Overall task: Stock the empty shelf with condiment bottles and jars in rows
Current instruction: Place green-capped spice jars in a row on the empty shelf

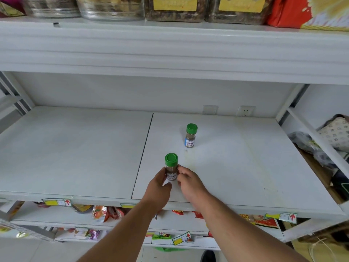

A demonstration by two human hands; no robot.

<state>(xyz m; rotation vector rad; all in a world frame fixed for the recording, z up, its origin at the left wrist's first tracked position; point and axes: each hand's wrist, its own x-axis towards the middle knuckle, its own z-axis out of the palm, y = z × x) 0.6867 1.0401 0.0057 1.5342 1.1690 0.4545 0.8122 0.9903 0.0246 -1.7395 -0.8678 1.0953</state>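
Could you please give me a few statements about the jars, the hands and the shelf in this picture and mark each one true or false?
1. Two jars with green lids are on the shelf. True: the near jar and the far jar.
2. The far jar lies on its side. False: it stands upright.
3. Both hands are at the near jar. True: the left hand and the right hand have their fingers on its two sides.
4. The two jars touch each other. False: bare shelf shows between them.
5. The near jar has a red lid. False: its lid is green.
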